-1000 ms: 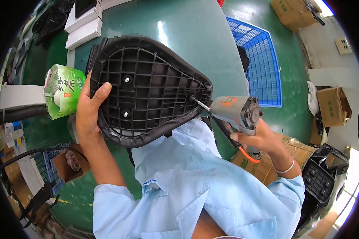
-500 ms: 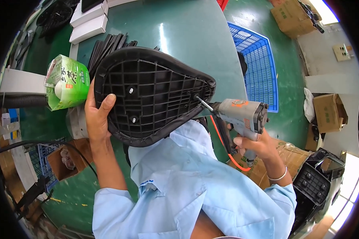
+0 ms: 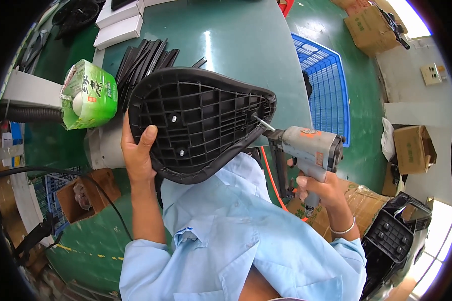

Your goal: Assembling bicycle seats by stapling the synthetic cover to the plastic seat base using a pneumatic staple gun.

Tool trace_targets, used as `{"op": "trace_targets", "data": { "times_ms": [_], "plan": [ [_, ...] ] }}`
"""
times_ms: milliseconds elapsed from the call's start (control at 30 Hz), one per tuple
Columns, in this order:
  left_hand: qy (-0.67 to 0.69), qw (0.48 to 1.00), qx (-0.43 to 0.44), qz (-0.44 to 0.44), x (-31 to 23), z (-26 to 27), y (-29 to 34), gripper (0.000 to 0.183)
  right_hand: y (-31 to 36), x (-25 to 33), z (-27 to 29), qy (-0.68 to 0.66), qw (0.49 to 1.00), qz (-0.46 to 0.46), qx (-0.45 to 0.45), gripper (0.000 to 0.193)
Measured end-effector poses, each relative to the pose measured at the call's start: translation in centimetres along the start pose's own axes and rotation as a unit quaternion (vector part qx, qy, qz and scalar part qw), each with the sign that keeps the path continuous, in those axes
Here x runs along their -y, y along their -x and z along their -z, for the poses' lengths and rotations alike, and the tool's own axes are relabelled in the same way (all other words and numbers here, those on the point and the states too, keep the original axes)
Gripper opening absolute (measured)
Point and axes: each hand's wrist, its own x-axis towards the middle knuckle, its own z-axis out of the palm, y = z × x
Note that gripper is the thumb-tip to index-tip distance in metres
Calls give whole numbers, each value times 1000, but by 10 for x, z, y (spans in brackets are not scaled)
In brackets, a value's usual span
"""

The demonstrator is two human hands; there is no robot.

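A black teardrop-shaped saddle (image 3: 198,125) is held with its ribbed underside facing me. Two short metal studs (image 3: 181,152) stick out of its wide part. My left hand (image 3: 139,153) grips the wide left rim, thumb over the ribs and fingers behind. In my right hand (image 3: 322,188) is a grey air staple gun (image 3: 311,145), my fingers round its handle. Its nose sits at the saddle's narrow right end. A thin metal rod (image 3: 264,123) runs between the two; whether it belongs to the saddle or the gun, I cannot tell.
Black strips (image 3: 145,57) lie on the green table (image 3: 236,40) behind the saddle. A cut-open green carton (image 3: 93,95) hangs at the left. Right of the table stands a blue plastic basket (image 3: 329,85). An orange hose (image 3: 271,175) trails below the gun. Cardboard boxes (image 3: 412,148) line the right.
The saddle, my left hand and the gun have all shifted slightly right in the view. The gun's nose remains at the saddle's narrow end, and both grips are unchanged.
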Motion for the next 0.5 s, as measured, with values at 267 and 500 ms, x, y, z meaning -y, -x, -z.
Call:
{"op": "trace_targets", "data": {
  "times_ms": [267, 500],
  "plan": [
    [-19, 999, -7, -27, 8, -3, -1, 65, -8, 3, -13, 45, 999, -7, 23, 50],
    [-2, 999, 11, -35, 10, 2, 0, 65, -6, -2, -15, 72, 997, 21, 27, 51]
  ]
}}
